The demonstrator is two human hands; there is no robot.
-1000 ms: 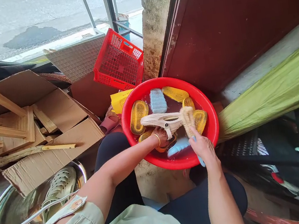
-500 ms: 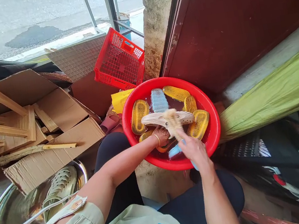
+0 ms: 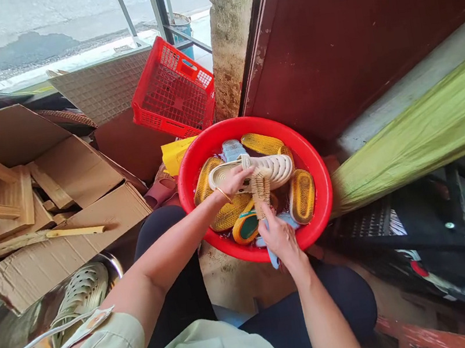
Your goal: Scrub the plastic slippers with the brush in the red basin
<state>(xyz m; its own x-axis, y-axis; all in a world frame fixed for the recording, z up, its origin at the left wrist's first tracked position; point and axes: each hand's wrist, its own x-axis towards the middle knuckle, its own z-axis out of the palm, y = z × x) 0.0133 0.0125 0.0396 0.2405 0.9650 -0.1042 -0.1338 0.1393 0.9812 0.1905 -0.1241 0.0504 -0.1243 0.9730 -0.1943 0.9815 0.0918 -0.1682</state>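
Note:
A cream clog (image 3: 273, 170) lies across the other shoes in a red basin (image 3: 326, 182). My left hand (image 3: 236, 181) is closed on its strap side, with the heel end to the left. In my right hand (image 3: 278, 234) is a brush (image 3: 260, 190), its bristles against the clog's near side and its blue handle below my fingers. Several yellow-soled shoes (image 3: 303, 195) and pale blue ones (image 3: 234, 149) sit in water around the clog. A yellow shoe with a green insole (image 3: 248, 226) faces up near the front of the basin.
Behind the basin stands a red crate (image 3: 171, 98). At the left are a cardboard box (image 3: 81, 168) with wooden pieces and a metal basin (image 3: 117, 266) holding another cream clog (image 3: 79, 292). Green cloth (image 3: 420, 132) hangs at the right.
The cream clog has turned from its side to show its upper and inside. My left hand has moved onto the strap side, and the brush has shifted slightly left. The camera view has shifted too.

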